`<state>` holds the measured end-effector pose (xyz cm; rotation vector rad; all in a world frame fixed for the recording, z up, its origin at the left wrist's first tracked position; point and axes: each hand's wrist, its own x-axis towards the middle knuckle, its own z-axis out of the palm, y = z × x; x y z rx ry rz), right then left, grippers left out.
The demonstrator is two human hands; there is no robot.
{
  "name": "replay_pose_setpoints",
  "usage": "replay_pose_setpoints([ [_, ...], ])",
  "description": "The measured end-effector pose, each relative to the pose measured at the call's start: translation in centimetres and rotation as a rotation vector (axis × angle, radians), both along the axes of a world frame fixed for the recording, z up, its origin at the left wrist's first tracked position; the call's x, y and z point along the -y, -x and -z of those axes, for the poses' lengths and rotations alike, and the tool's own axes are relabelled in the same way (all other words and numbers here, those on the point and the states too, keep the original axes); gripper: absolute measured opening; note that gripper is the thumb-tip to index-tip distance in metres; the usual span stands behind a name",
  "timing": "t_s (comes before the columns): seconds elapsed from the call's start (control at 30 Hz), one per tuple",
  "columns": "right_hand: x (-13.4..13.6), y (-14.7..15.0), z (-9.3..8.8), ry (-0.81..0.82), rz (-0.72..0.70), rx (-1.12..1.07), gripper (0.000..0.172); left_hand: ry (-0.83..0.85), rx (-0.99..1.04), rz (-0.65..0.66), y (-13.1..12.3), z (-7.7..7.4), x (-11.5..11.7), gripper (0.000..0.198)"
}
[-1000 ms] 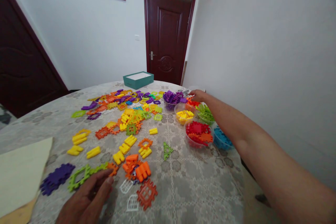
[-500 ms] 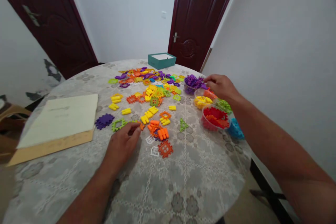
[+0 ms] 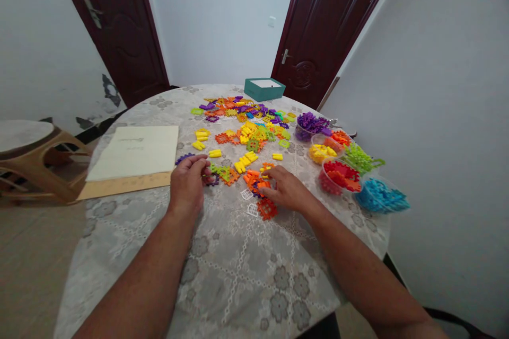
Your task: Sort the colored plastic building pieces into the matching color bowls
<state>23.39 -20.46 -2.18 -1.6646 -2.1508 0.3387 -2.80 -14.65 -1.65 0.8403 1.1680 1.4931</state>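
My left hand (image 3: 187,184) is left of the middle of the table, thumb and fingers curled around the edge of a green interlocking plastic piece (image 3: 207,171), mostly hidden by the fingers. Against it lie more green pieces (image 3: 225,173) and an orange one (image 3: 230,177). My right hand (image 3: 287,188) reaches over a small heap of orange pieces (image 3: 252,180), thumb and fingers apart. Just below its thumb is an orange toothed square (image 3: 266,208). Two white window-shaped pieces (image 3: 252,210) lie beside that square. Behind my left hand a purple toothed piece (image 3: 184,158) is partly hidden.
Clear tubs of purple (image 3: 312,124), yellow (image 3: 323,153), red (image 3: 341,176), green (image 3: 360,158) and blue pieces (image 3: 382,196) stand at the right. Mixed pieces (image 3: 246,135) spread across the back, near a teal box (image 3: 264,90). Papers (image 3: 135,153) lie left; a stool (image 3: 40,161) stands beyond.
My right hand has come from the tubs back to the orange pieces at the centre. My left hand has shifted slightly left among the green pieces. The view has turned a little left.
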Motion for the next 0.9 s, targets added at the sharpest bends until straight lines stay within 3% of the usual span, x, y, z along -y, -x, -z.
replay_pose_setpoints([
  [0.2, 0.5, 0.7, 0.9, 0.024, -0.008, -0.020, 0.041, 0.026, 0.015, 0.054, -0.5, 0.0, 0.2, 0.035],
  [0.3, 0.0, 0.3, 1.2, -0.029, 0.055, -0.066, 0.041, 0.027, -0.034, 0.093, -0.7, 0.2, 0.4, 0.035],
  [0.5, 0.0, 0.2, 1.6, -0.094, 0.136, -0.301, 0.045, -0.004, -0.085, 0.100, -0.8, 0.4, 0.5, 0.030],
  [0.6, 0.1, 0.6, 1.9, -0.060, 0.077, -0.366, 0.037, -0.005, -0.077, 0.094, -0.9, 0.5, 0.5, 0.029],
  [0.8, 0.1, 1.3, 1.9, -0.130, -0.100, -0.213, 0.021, 0.002, -0.103, 0.118, -0.9, 0.2, 0.8, 0.032],
  [0.9, 0.1, 1.4, 1.6, -0.129, -0.132, -0.205, 0.022, -0.001, -0.247, 0.161, -1.0, 0.0, 1.0, 0.032],
])
